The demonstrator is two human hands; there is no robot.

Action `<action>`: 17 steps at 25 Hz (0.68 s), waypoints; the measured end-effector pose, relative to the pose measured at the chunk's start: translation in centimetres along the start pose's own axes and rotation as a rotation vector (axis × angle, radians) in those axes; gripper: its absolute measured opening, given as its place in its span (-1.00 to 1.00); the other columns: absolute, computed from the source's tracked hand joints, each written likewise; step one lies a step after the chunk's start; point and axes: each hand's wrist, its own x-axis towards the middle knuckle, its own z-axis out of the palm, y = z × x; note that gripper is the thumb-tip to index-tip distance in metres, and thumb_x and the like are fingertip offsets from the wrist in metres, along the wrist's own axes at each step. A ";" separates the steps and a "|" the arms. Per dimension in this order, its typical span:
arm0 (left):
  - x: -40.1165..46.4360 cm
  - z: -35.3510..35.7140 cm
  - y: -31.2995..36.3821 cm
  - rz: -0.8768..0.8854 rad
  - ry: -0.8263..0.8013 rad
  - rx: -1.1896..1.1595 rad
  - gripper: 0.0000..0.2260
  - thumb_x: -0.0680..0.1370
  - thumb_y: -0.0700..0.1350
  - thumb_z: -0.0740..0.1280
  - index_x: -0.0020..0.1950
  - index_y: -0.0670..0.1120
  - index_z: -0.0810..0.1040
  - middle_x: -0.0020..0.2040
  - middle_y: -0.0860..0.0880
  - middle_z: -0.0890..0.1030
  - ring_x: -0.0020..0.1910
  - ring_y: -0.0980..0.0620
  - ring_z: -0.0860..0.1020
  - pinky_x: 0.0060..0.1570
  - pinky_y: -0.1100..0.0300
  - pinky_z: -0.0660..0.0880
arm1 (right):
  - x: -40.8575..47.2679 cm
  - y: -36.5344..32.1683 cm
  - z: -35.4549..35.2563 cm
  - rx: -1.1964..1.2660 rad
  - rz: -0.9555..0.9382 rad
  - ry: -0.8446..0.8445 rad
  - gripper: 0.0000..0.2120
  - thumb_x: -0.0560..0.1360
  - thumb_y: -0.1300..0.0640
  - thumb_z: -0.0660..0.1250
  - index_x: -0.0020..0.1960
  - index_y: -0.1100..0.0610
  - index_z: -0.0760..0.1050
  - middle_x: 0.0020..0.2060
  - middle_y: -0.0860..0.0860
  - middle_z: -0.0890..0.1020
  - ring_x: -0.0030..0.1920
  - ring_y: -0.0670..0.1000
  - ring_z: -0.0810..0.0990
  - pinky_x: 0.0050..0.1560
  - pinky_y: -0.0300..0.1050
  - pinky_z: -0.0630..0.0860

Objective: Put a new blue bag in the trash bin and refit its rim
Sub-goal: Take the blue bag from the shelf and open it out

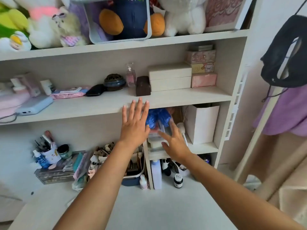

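Blue plastic bags [158,117] sit bunched in a shelf compartment just under the middle shelf board, on top of stacked white boxes. My left hand [135,125] is raised in front of them, fingers spread, its fingertips over the shelf edge, covering the bags' left part. My right hand [174,141] is open too, fingers spread, just below and right of the bags, over the white boxes. Neither hand holds anything. No trash bin is in view.
A white shelf unit [116,103] stands on a white desk [149,205]. Boxes, a perfume bottle and a dark brown case fill the middle shelf; plush toys sit above. A white paper bag [201,123] stands right of the bags. Brushes and bottles crowd the desk's back.
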 end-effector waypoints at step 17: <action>-4.8 1.3 1.6 0.015 -0.105 -0.340 -0.33 0.52 0.01 0.18 0.51 0.00 -0.13 0.54 -0.07 -0.18 0.51 -0.04 -0.19 0.44 -0.04 -0.22 | -6.0 1.2 -3.5 0.423 0.265 0.148 -0.72 0.52 0.34 0.22 0.18 0.23 0.56 0.29 0.03 0.48 0.23 -0.16 0.46 0.21 -0.62 0.21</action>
